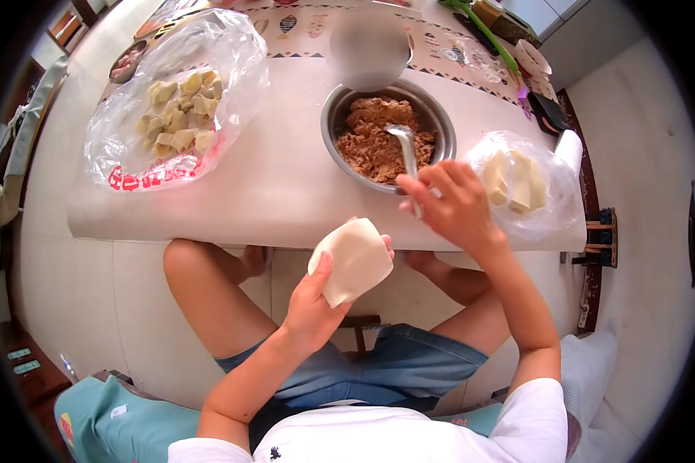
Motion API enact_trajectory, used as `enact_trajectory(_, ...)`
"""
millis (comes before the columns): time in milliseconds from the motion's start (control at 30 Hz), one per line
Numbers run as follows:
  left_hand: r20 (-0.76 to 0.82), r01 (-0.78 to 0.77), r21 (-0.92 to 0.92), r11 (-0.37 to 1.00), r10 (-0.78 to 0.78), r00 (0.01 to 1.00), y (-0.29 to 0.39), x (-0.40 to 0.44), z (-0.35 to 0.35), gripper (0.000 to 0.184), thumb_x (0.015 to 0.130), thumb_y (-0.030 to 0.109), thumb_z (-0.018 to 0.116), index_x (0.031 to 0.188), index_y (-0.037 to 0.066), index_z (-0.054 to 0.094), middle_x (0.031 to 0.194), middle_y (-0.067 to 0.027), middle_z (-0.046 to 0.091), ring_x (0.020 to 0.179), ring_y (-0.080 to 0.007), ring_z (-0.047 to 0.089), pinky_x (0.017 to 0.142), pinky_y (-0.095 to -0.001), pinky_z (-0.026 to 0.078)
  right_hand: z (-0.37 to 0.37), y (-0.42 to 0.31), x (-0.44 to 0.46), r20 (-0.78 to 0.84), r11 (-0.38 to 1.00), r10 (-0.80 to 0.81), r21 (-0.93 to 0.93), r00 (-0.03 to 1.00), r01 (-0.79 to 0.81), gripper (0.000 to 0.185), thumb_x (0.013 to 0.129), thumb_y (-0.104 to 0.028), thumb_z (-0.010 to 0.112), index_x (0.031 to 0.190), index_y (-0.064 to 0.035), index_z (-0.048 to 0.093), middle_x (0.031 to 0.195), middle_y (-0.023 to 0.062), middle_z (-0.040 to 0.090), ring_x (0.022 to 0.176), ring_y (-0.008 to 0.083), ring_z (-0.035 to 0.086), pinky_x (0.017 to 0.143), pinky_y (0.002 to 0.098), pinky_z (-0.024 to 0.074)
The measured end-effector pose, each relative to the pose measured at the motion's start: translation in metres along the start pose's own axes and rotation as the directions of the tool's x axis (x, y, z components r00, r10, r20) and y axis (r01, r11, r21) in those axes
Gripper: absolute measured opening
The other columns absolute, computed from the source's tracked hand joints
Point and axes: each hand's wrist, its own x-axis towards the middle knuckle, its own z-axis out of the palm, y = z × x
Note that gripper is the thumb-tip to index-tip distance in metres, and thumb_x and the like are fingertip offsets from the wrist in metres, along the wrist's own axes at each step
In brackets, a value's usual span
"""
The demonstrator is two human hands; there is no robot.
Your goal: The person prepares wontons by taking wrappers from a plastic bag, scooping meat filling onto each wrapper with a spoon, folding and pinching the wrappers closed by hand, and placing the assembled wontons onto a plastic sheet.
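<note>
My left hand (314,312) holds a wonton wrapper (353,261) over my lap, thumb on top and fingers underneath. The wrapper is pale, flat and roughly square, with nothing on it. At the right side of a metal bowl (330,147), my right hand (457,204) grips the handle of a spoon (406,147). The spoon's head rests in the brown minced filling (374,150) inside the bowl. To the right, a stack of wrappers (521,184) lies in a clear plastic bag (510,143).
On the left of the table (286,154), an open plastic bag (235,54) holds several folded wontons (179,116). Behind it is a small bowl (127,62) of pinkish food. Green stalks (490,35) and a black wallet-like item (550,114) lie at the right. A blurred round patch covers part of the far side.
</note>
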Motion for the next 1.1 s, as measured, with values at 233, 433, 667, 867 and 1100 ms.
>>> enact_trajectory(233, -0.003, -0.094, -0.055, 0.994, 0.093, 0.996, 0.008, 0.003, -0.01, 0.054, 0.096, 0.031, 0.035, 0.14, 0.005, 0.02, 0.14, -0.0184, 0.033, 0.131, -0.0286, 0.031, 0.109, -0.0373, 0.025, -0.017, -0.001, 0.028, -0.16, 0.922, 0.302, 0.3, 0.94, -0.246, 0.017, 0.078, -0.007, 0.065, 0.094, -0.0059, 0.066, 0.075, 0.0068, 0.062, 0.065, 0.0214, 0.059, 0.057, 0.0309, 0.0484)
enact_trajectory(433, -0.141, -0.164, -0.231, 0.959, 0.134, 0.981, 0.011, 0.033, -0.002, 0.052, 0.096, 0.03, 0.033, 0.136, -0.003, 0.028, 0.14, -0.0175, 0.034, 0.13, -0.0266, 0.032, 0.109, -0.0374, 0.026, 0.011, -0.021, 0.036, 0.001, 0.729, 0.542, 0.497, 0.84, -0.47, 0.015, 0.087, -0.013, 0.058, 0.095, -0.0031, 0.066, 0.076, 0.0091, 0.063, 0.059, 0.0186, 0.06, 0.053, 0.0264, 0.0473)
enact_trajectory(667, -0.213, -0.177, -0.301, 0.937, 0.115, 0.97, 0.015, 0.036, -0.004, 0.052, 0.097, 0.033, 0.03, 0.135, -0.003, 0.029, 0.138, -0.0168, 0.038, 0.129, -0.0273, 0.035, 0.109, -0.0367, 0.027, -0.008, -0.028, 0.018, 0.231, 0.138, 0.797, 0.829, 0.557, -0.542, 0.026, 0.092, -0.019, 0.051, 0.097, 0.0023, 0.065, 0.073, 0.0073, 0.063, 0.062, 0.0106, 0.058, 0.055, 0.0246, 0.048)
enact_trajectory(867, -0.074, -0.235, -0.351, 0.907, 0.223, 0.972, 0.029, 0.02, 0.009, 0.058, 0.097, 0.035, 0.028, 0.139, -0.004, 0.019, 0.143, -0.0184, 0.027, 0.133, -0.027, 0.028, 0.11, -0.0366, 0.024, -0.044, -0.059, -0.016, -0.123, 0.653, 0.499, 0.704, 0.858, -0.279, 0.027, 0.091, -0.023, 0.053, 0.099, -0.0008, 0.065, 0.079, 0.0086, 0.063, 0.064, 0.0143, 0.059, 0.062, 0.0268, 0.0507)
enact_trajectory(1100, 0.041, -0.178, -0.518, 0.837, 0.232, 0.972, 0.039, 0.011, 0.018, 0.061, 0.096, 0.034, 0.03, 0.14, -0.004, 0.012, 0.146, -0.019, 0.021, 0.134, -0.0305, 0.024, 0.109, -0.0436, 0.024, -0.046, -0.074, -0.041, -0.123, 0.926, -0.211, 0.292, 0.97, 0.238, 0.023, 0.089, -0.029, 0.056, 0.094, -0.008, 0.065, 0.101, 0.008, 0.057, 0.088, 0.0214, 0.057, 0.076, 0.0366, 0.0533)
